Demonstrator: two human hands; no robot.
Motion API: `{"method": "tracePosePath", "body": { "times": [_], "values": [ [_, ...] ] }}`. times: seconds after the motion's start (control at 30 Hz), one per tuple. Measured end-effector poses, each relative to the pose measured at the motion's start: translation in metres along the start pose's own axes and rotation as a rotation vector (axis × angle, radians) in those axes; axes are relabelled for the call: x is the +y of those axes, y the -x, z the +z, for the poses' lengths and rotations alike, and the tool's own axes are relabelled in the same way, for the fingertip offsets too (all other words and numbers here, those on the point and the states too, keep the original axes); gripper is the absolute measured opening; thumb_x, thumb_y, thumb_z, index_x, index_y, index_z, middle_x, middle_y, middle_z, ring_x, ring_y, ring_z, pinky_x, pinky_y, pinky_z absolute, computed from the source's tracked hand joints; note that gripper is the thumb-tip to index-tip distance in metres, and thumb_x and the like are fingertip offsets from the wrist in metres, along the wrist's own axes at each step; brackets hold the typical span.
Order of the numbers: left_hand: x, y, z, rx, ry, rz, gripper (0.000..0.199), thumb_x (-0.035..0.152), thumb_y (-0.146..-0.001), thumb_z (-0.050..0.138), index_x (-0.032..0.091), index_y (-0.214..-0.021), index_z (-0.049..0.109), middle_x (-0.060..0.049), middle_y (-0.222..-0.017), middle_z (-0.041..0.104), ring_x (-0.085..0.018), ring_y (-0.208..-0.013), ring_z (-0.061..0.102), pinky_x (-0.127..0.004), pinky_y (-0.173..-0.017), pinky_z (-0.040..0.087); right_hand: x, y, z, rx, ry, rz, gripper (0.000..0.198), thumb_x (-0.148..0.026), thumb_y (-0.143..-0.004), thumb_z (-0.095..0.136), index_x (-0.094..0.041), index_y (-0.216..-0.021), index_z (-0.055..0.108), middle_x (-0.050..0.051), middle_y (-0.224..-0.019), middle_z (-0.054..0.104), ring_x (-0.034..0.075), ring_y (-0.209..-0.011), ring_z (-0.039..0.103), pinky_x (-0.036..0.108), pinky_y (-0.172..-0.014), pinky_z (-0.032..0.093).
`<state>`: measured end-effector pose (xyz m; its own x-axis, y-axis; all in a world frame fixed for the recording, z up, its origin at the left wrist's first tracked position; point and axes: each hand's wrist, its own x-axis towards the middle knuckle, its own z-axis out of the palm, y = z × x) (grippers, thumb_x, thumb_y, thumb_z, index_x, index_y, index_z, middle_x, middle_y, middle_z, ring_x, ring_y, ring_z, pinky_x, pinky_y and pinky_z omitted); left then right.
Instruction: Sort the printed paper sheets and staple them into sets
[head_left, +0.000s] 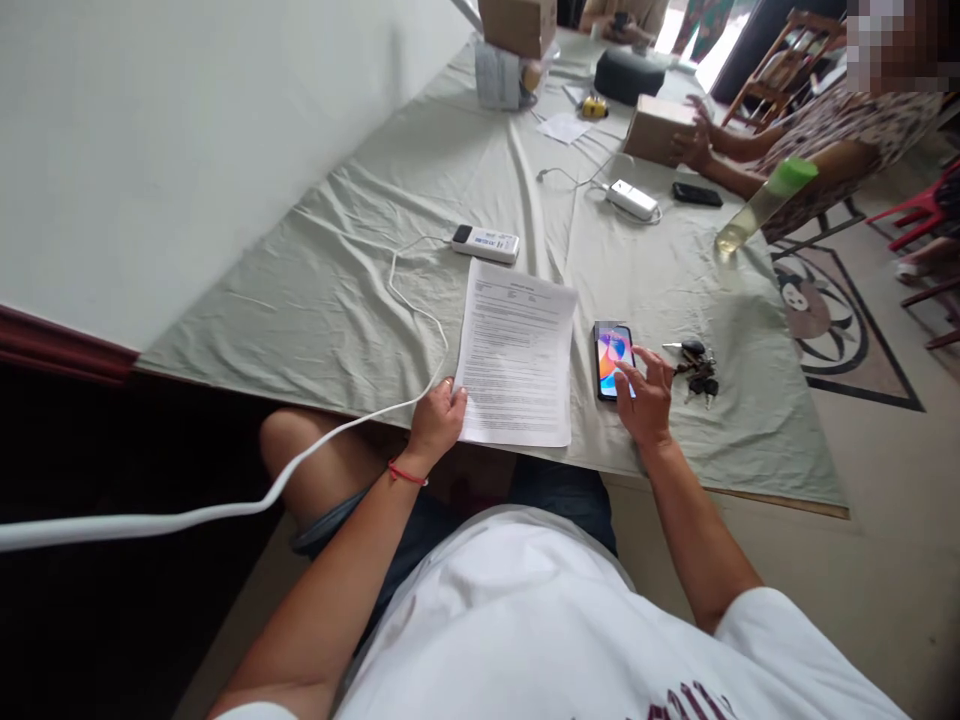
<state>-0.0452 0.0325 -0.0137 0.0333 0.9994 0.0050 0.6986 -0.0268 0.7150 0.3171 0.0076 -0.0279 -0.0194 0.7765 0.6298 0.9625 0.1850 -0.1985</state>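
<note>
My left hand [439, 418] grips the lower left edge of a printed sheet of paper [517, 360], thumb on top. The sheet lies on the cloth-covered table [322, 320] near its front edge. To its right is a smartphone [614, 360] lying flat, its screen lit with a colourful picture. Over the phone's right side rests my right hand [646, 398], fingers apart and bent, fingertips at the screen. Just beyond that hand lies a bunch of keys [697, 370].
A white power bank [486, 243] with a cable [285, 475] lies behind the sheet. Farther right are another white device [632, 200], a dark phone [697, 194] and a green-capped bottle [757, 215]. Across the table, a person's hands [697, 140] touch a cardboard box [652, 130].
</note>
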Motion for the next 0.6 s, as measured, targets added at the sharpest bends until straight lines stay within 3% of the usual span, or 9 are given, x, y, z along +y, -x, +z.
{"method": "tracePosePath", "body": {
  "times": [0.1, 0.23, 0.33, 0.47, 0.6],
  "values": [
    [-0.001, 0.001, 0.000, 0.011, -0.011, 0.003, 0.020, 0.040, -0.092, 0.043, 0.025, -0.085, 0.053, -0.013, -0.091, 0.075, -0.030, -0.091, 0.071, -0.038, -0.083, 0.053, -0.003, 0.000, -0.003, -0.081, 0.024, 0.003, 0.033, -0.039, -0.105, 0.051, -0.026, -0.109, 0.081, 0.011, -0.142, 0.066, 0.030, -0.140, 0.052, 0.049, -0.121, 0.038],
    [0.000, 0.001, 0.001, 0.029, -0.011, -0.007, 0.020, 0.039, -0.093, 0.044, 0.024, -0.085, 0.055, -0.013, -0.091, 0.076, -0.030, -0.091, 0.071, -0.038, -0.083, 0.053, -0.010, 0.001, -0.003, -0.219, 0.069, 0.018, 0.036, -0.044, -0.105, 0.049, -0.032, -0.126, 0.077, 0.007, -0.160, 0.055, 0.030, -0.155, 0.039, 0.058, -0.128, 0.023],
    [0.000, 0.001, 0.001, 0.030, 0.007, -0.021, 0.018, 0.037, -0.093, 0.047, 0.024, -0.085, 0.057, -0.011, -0.091, 0.076, -0.028, -0.090, 0.071, -0.036, -0.083, 0.053, -0.012, 0.002, 0.001, -0.223, 0.056, 0.077, 0.039, -0.043, -0.106, 0.045, -0.033, -0.124, 0.078, 0.007, -0.160, 0.056, 0.032, -0.156, 0.036, 0.063, -0.127, 0.022],
    [0.002, 0.000, 0.000, 0.030, 0.053, -0.041, 0.017, 0.034, -0.092, 0.049, 0.024, -0.082, 0.057, -0.010, -0.087, 0.075, -0.026, -0.088, 0.071, -0.034, -0.082, 0.052, -0.004, 0.002, 0.003, -0.004, 0.063, 0.255, 0.041, -0.040, -0.105, 0.045, -0.024, -0.099, 0.082, 0.015, -0.139, 0.069, 0.037, -0.148, 0.044, 0.066, -0.122, 0.028],
    [0.003, 0.001, -0.001, 0.049, 0.084, -0.056, 0.016, 0.033, -0.091, 0.051, 0.024, -0.081, 0.059, -0.009, -0.085, 0.075, -0.025, -0.085, 0.071, -0.034, -0.080, 0.051, 0.009, 0.004, 0.003, 0.229, 0.067, 0.365, 0.039, -0.038, -0.102, 0.048, -0.020, -0.083, 0.077, 0.020, -0.128, 0.072, 0.041, -0.139, 0.049, 0.064, -0.117, 0.034]
  ]
}}
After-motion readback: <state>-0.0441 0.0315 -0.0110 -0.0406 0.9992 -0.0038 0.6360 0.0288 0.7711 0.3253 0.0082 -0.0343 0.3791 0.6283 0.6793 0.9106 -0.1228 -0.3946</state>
